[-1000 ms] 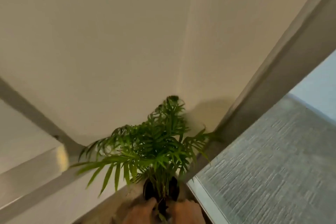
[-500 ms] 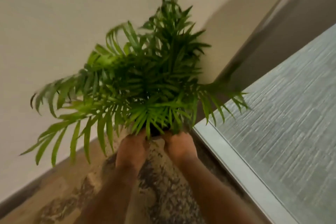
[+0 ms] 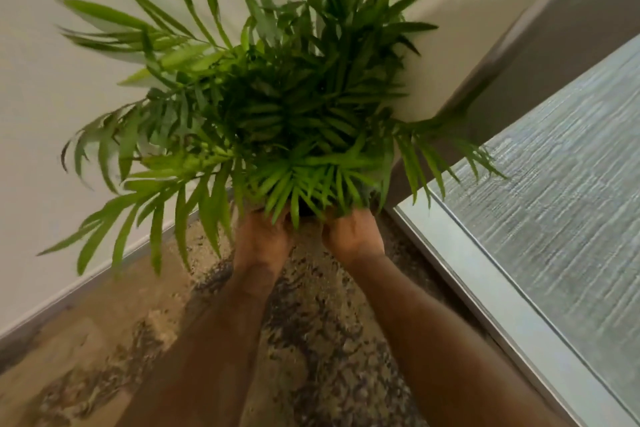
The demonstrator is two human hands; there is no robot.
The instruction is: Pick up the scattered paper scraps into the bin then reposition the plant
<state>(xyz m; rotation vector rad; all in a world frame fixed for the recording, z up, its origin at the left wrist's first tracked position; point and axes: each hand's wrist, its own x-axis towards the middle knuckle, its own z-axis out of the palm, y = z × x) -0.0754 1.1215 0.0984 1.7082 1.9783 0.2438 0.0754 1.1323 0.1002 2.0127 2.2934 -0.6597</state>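
Note:
A bushy green palm plant (image 3: pixel 277 107) fills the middle of the head view, in the corner where the cream wall meets a grey frame. Its dark pot is almost wholly hidden under the fronds and my hands. My left hand (image 3: pixel 261 239) grips the pot's left side and my right hand (image 3: pixel 351 236) grips its right side, both arms stretched forward. No paper scraps or bin are in view.
A cream wall (image 3: pixel 69 97) with a grey baseboard (image 3: pixel 86 284) runs along the left. A patterned brown and beige rug (image 3: pixel 311 340) lies under my arms. A frosted glass panel (image 3: pixel 554 201) with a pale metal frame (image 3: pixel 485 288) stands at the right.
My view has tilted down and come closer to the plant, which now looks larger. Both hands stay clasped on the pot; the fronds are blurred from motion.

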